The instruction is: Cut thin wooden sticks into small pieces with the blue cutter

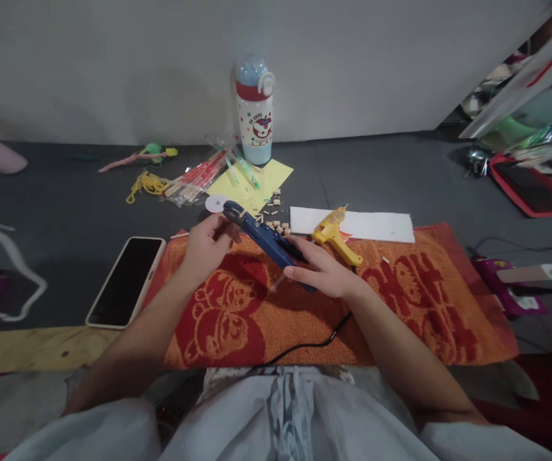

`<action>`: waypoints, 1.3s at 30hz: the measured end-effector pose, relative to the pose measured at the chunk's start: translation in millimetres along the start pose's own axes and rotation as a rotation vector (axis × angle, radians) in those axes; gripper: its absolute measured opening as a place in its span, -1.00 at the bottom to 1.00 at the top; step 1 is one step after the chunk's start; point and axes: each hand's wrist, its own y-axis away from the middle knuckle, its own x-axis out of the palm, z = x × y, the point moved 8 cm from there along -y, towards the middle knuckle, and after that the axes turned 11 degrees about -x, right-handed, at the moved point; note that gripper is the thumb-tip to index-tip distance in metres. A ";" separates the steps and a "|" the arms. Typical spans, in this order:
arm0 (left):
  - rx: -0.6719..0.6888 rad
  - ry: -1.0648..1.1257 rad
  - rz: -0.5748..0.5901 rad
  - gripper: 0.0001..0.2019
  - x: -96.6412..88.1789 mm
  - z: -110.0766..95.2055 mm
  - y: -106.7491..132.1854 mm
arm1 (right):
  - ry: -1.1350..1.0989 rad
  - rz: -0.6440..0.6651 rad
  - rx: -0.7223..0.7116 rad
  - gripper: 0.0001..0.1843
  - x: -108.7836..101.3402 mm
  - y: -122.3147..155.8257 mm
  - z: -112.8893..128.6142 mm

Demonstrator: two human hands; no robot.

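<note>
My right hand (321,269) grips the handles of a blue cutting tool (262,239) above an orange and red towel (401,301). My left hand (207,246) is closed near the tool's head, pinching something too small to make out. A thin pale stick (277,282) shows just below the tool. A yellow glue gun (336,235) lies on the towel right beside my right hand, its black cord (305,346) running toward me. Several small cut wooden pieces (276,221) lie scattered beyond the tool.
A phone (126,280) lies face up left of the towel. Behind are a white paper strip (367,225), yellow paper (257,182), packets of sticks (196,179), a white disc (215,203) and a bottle (255,109) by the wall. Cables and clutter sit at both sides.
</note>
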 end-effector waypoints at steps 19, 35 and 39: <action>0.068 -0.071 0.011 -0.79 1.1 -9.9 4.3 | -0.053 0.000 0.013 -0.39 2.5 -1.0 -0.6; -0.046 0.032 0.130 -0.73 5.8 2.1 -0.3 | -0.059 0.001 0.024 -0.42 4.3 -0.7 -2.3; -0.070 0.022 0.132 -0.76 6.3 4.0 -0.8 | -0.042 -0.008 0.030 -0.44 4.8 -1.6 -2.8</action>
